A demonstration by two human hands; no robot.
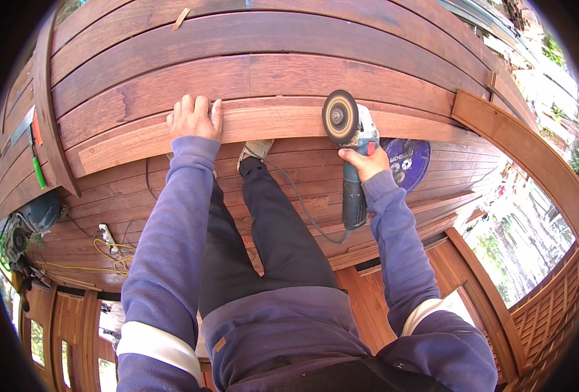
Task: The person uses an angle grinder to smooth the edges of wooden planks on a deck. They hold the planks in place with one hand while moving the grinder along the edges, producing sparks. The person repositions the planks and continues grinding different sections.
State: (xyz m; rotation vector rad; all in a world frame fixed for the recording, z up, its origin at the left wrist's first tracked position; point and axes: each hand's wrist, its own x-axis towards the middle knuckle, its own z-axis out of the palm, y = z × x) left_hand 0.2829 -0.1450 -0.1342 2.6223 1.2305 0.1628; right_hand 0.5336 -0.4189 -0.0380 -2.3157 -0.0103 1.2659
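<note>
My left hand [196,116] rests palm down on the edge board [270,120] of a raised wooden plank deck, fingers pointing away from me; it grips no tool. In my right hand [370,161] is an angle grinder [355,186], held upright by its body near the red switch. Its round abrasive disc [340,117] faces up toward me, over the edge board's right part. Whether the disc touches the wood or spins I cannot tell. A grey cord runs from the grinder's lower end past my legs toward my shoe.
A round blue-purple lid [412,164] lies beyond my right wrist. At the left are a handsaw [23,126], a green-handled tool [38,172], a power strip [107,237] and a yellow cord [74,266]. A wooden rail [520,127] curves along the right. A wood scrap [180,19] lies on the planks.
</note>
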